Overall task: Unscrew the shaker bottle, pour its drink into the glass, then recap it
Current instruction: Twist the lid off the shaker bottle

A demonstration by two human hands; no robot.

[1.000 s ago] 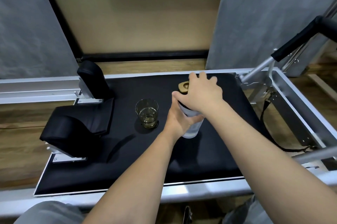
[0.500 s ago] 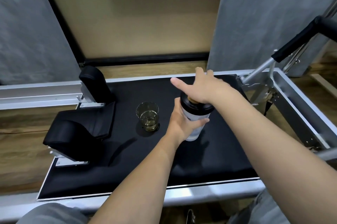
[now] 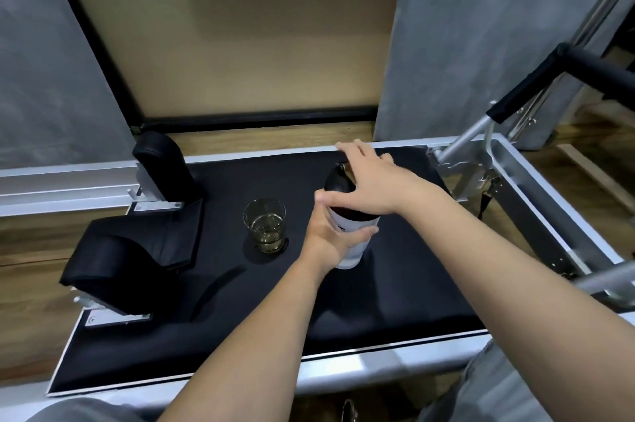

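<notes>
A clear shaker bottle (image 3: 354, 249) with a black cap (image 3: 338, 187) stands upright on the black padded carriage (image 3: 395, 301). My left hand (image 3: 331, 239) is wrapped around the bottle's body from the near side. My right hand (image 3: 372, 182) lies over the cap, fingers spread across its top and thumb on its near-left side. A short glass (image 3: 264, 225) holding a little yellowish drink stands just left of the bottle, apart from both hands.
Two black shoulder rests (image 3: 165, 163) (image 3: 113, 270) stand at the left of the carriage. A silver frame rail (image 3: 549, 215) and a padded foot bar (image 3: 536, 84) rise on the right. Wooden floor lies beyond, with grey wall panels behind.
My right hand brought the cap down onto the bottle and turned on it, the thumb swinging from far left to the near side. The bottle and left hand stayed in place.
</notes>
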